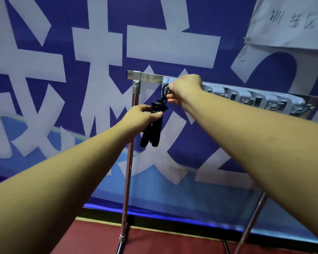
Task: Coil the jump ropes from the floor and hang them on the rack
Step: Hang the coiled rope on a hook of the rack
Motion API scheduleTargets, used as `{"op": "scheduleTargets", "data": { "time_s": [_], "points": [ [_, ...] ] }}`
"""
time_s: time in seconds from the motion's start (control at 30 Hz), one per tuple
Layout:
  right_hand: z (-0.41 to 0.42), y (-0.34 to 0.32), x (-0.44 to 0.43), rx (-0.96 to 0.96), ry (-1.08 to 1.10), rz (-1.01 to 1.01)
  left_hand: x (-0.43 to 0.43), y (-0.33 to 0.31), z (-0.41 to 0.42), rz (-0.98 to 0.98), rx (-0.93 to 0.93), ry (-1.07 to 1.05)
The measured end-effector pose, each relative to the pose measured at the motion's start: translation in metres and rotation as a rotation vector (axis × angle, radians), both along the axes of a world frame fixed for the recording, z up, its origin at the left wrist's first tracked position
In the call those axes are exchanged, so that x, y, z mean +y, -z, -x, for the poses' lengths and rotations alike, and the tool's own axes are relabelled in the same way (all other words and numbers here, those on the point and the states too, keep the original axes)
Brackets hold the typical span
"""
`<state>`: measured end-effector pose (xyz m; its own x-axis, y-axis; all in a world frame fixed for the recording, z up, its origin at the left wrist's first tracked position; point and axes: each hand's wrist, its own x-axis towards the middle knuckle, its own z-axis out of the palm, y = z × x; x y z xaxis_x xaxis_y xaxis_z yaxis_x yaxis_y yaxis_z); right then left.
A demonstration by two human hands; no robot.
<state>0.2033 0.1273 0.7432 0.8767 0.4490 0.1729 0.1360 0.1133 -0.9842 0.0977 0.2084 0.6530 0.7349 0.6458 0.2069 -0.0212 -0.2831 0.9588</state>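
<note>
While reaching to chrome metal rack [136,84], grips coiled black jump rope [151,137] in left hand [139,117], pinches loop [164,88] in right hand [185,89].

Your left hand [140,116] grips the coiled black jump rope [151,136]. At one o'clock from it, your right hand [186,90] pinches the rope's loop against the rack [151,77].

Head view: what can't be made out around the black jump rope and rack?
- Top loop of the black coiled jump rope, head view: right hand covers where it meets the silver metal rack.
- Rope's middle, head view: under the left hand.
- Rack's feet and right end, head view: beyond frame edges.
</note>
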Motion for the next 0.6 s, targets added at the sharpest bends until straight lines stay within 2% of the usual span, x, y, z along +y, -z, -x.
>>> {"op": "scheduleTargets", "data": {
  "time_s": [0.07, 0.13, 0.2, 0.23, 0.33, 0.43, 0.5, 0.6],
  "points": [
    [-0.008, 0.002, 0.0, -0.011, -0.04, 0.054, 0.001, 0.0, 0.0, -0.001, 0.01, 0.018],
    [-0.008, 0.006, 0.004, -0.007, 0.039, 0.086, -0.001, 0.0, -0.001, -0.019, 0.019, 0.026],
    [-0.008, 0.01, 0.006, -0.231, 0.186, 0.171, -0.002, 0.0, -0.002, -0.036, 0.04, 0.02],
    [-0.006, 0.014, 0.005, -0.284, 0.205, 0.207, -0.003, 0.0, -0.003, -0.042, 0.059, 0.013],
    [-0.003, 0.023, -0.008, -0.285, 0.094, 0.244, 0.001, 0.002, -0.006, -0.039, 0.073, -0.017],
    [-0.006, 0.039, -0.021, -0.473, 0.093, 0.364, 0.002, 0.014, -0.007, -0.074, 0.105, -0.044],
    [-0.002, 0.068, -0.039, -0.603, 0.086, 0.494, 0.0, 0.033, -0.002, -0.133, 0.189, -0.122],
    [-0.004, 0.14, -0.07, -0.64, -0.003, 0.658, -0.004, 0.079, 0.005, -0.19, 0.323, -0.136]
  ]
}}
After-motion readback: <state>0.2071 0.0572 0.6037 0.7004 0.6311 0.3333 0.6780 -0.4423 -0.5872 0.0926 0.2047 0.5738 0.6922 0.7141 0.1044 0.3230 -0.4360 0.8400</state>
